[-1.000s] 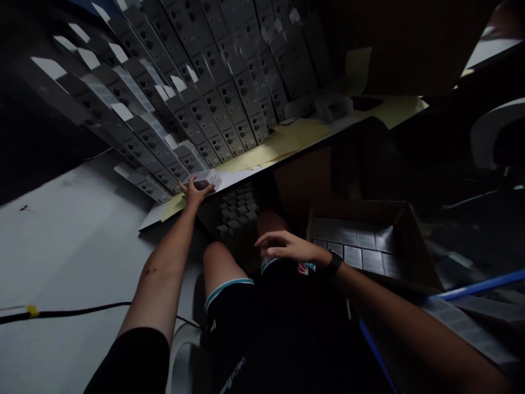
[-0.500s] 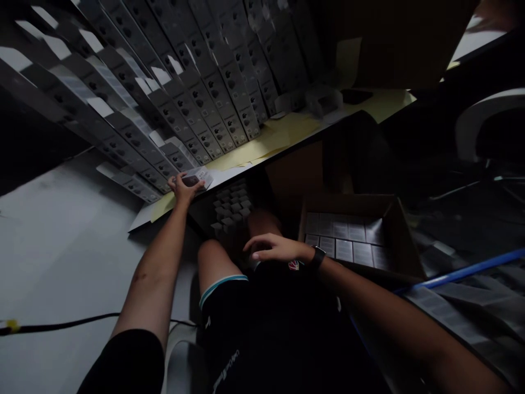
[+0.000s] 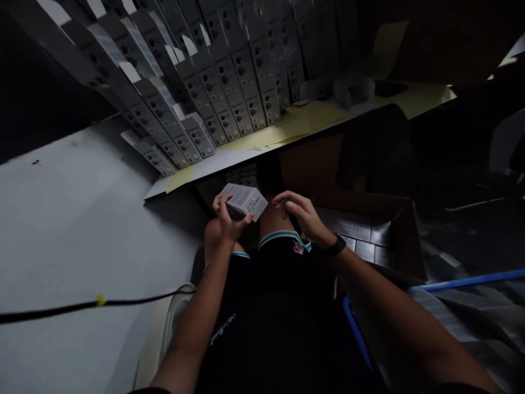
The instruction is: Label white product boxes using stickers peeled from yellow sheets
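A small grey-white product box [image 3: 245, 200] with printed text and a label on its end is tilted above my lap. My left hand [image 3: 230, 219] grips it from the near side, fingers on one edge and thumb on the other. Just right of the box, apart from it, hangs my right hand [image 3: 301, 215], its fingers loosely bent and apart with nothing in them. Behind the hands, rows of stacked similar boxes [image 3: 229, 82] stand on the table [image 3: 197, 169], several with end flaps sticking up.
To the right of my legs sits an open cardboard carton [image 3: 404, 230] with rows of packed boxes inside. Yellow paper [image 3: 303, 123] and a clear plastic piece [image 3: 353, 90] lie on the table. A blue bar [image 3: 471, 279] crosses at right. A black cable [image 3: 135, 298] runs at left.
My left hand has lifted the box off the table edge and brought it over my lap. My right hand has risen toward it. The view has shifted left.
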The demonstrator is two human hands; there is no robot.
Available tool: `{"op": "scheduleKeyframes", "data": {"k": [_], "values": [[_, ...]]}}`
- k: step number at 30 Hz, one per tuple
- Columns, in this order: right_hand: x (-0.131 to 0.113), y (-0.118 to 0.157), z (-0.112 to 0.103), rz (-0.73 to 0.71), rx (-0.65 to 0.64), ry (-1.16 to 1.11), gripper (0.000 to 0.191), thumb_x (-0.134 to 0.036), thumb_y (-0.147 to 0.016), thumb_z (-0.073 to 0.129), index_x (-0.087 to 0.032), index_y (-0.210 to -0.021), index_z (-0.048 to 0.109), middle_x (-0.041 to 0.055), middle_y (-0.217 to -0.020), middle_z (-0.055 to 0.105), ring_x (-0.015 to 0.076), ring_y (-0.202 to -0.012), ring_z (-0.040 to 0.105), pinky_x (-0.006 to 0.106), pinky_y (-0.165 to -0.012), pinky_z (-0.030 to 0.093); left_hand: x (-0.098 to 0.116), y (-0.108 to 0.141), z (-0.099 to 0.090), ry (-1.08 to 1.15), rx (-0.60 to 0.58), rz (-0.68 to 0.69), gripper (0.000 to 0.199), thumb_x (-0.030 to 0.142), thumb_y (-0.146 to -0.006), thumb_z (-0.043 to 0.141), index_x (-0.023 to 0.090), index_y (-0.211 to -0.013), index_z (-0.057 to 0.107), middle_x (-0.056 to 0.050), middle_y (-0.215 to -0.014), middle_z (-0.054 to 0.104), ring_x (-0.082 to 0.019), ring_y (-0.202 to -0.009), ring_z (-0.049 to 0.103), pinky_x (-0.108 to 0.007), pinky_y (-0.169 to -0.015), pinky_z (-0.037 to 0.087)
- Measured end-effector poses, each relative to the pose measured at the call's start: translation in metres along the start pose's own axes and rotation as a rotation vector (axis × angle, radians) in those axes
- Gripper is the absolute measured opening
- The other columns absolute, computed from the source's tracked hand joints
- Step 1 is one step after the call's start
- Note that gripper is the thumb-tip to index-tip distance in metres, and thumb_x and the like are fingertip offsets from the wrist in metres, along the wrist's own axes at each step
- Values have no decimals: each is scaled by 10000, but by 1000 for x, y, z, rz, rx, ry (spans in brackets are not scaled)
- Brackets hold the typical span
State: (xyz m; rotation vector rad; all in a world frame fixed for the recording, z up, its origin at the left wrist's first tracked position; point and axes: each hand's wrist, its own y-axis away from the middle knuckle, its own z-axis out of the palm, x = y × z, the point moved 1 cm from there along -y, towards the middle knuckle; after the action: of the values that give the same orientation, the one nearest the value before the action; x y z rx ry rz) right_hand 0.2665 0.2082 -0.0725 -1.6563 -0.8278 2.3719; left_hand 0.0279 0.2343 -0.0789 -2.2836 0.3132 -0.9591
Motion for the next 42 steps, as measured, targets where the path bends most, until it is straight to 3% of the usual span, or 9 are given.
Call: {"op": "scheduleKeyframes", "data": {"k": [5, 10, 13, 17, 19, 22, 26, 31, 42], "values": [[4, 8, 14, -31, -86, 138, 334, -454, -945, 549, -154, -1045, 656, 74, -1004, 655, 171, -903, 600, 277, -732, 467, 9, 71, -45, 10, -285, 68, 841, 588, -559, 792, 183, -1240, 510, -152, -1424, 329, -334, -1381, 361, -499, -1180, 333], [9, 28, 43, 4, -526, 391, 258, -373, -965, 546, -144, -1031, 647, 75, -962, 678, 178, -874, 622, 310, -782, 468, -13, 126, -74, 145, -614, -70, 895, 649, -538, 793, 188, -1245, 497, -168, -1417, 322, -359, -1385, 356, -585, -1164, 310], [11, 43, 62, -45, -678, 476, 201, -314, -979, 528, -153, -999, 647, 83, -968, 661, 180, -883, 607, 317, -795, 458, -15, 148, -81, 148, -714, -45, 939, 609, -517, 835, 204, -1283, 472, -168, -1489, 237, -361, -1425, 309, -570, -1177, 307], [17, 63, 76, 37, -717, 432, 162, -257, -982, 526, -166, -970, 659, 78, -948, 657, 178, -894, 602, 317, -809, 457, -5, 162, -77, 110, -563, 96, 854, 562, -546, 822, 184, -1232, 483, -170, -1492, 315, -398, -1490, 158, -634, -1211, 163], [19, 74, 77, 151, -594, 366, 201, -249, -999, 493, -171, -934, 667, 68, -900, 657, 171, -863, 608, 314, -793, 464, 2, 166, -71, 134, -477, 176, 711, 508, -595, 779, 183, -1164, 504, -149, -1415, 452, -375, -1502, 158, -625, -1225, 114], [17, 91, 77, 215, -400, 335, 220, -222, -1004, 475, -179, -913, 670, 70, -906, 662, 181, -895, 623, 332, -820, 480, 15, 171, -64, 179, -461, 216, 545, 509, -669, 733, 186, -1067, 549, -108, -1274, 600, -307, -1433, 355, -556, -1250, 119], [10, 106, 83, 58, -395, 484, 145, -130, -955, 528, -191, -962, 659, 77, -971, 676, 204, -988, 626, 388, -895, 492, 21, 172, -63, 193, -452, 175, 366, 491, -823, 638, 185, -1021, 602, -74, -1246, 644, -234, -1308, 507, -500, -1244, 170], [9, 108, 85, -186, -458, 757, 221, -48, -892, 579, -202, -1039, 637, 86, -946, 659, 203, -905, 626, 370, -766, 530, 17, 170, -62, 199, -462, 157, 325, 458, -822, 636, 195, -1011, 612, -58, -1252, 650, -241, -1300, 518, -509, -1236, 191], [7, 110, 74, -258, -521, 847, 270, -35, -881, 594, -209, -1084, 632, 83, -917, 658, 200, -854, 607, 369, -716, 520, 12, 168, -60, 191, -463, 160, 334, 442, -787, 683, 205, -1016, 631, -48, -1242, 656, -232, -1289, 533, -502, -1248, 182]]}}
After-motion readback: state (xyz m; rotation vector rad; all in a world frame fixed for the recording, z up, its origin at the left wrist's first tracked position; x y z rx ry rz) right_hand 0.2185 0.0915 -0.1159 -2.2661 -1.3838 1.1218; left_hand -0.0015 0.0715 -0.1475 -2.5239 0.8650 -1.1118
